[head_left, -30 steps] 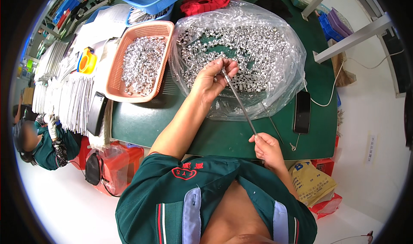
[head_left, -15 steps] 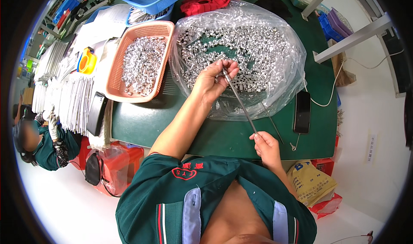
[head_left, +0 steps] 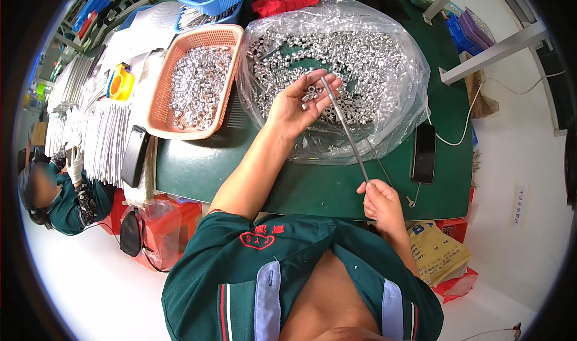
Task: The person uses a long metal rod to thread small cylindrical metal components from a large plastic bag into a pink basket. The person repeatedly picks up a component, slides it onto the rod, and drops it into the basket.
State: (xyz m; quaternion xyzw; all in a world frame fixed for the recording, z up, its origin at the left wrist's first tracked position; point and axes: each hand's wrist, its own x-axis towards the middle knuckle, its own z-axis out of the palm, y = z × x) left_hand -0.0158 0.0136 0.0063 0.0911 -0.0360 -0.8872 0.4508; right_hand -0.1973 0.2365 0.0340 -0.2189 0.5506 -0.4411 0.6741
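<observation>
My left hand [head_left: 291,114] is held palm up over the clear plastic bag [head_left: 336,153], fingers loosely stretched, with several small metal rings [head_left: 312,92] lying in it. In my right hand [head_left: 383,204], closed near the table's front edge, is the lower end of a thin metal rod [head_left: 351,138]. The rod slants up to the left, and its upper end reaches the fingers of my left hand. Its upper stretch looks brighter; I cannot tell whether rings sit on it. Many loose metal rings [head_left: 378,61] lie spread over the bag beneath.
An orange basket [head_left: 155,109] of metal pieces stands left of the bag, with blue baskets [head_left: 210,1] behind it. A black phone [head_left: 424,153] lies at right on the green table [head_left: 198,173]. A metal frame leg [head_left: 493,52] rises at far right. A co-worker [head_left: 78,203] sits at left.
My left hand has opened from a pinch around the rod's upper end, showing rings in its palm. My right hand has moved slightly right and up, carrying the rod.
</observation>
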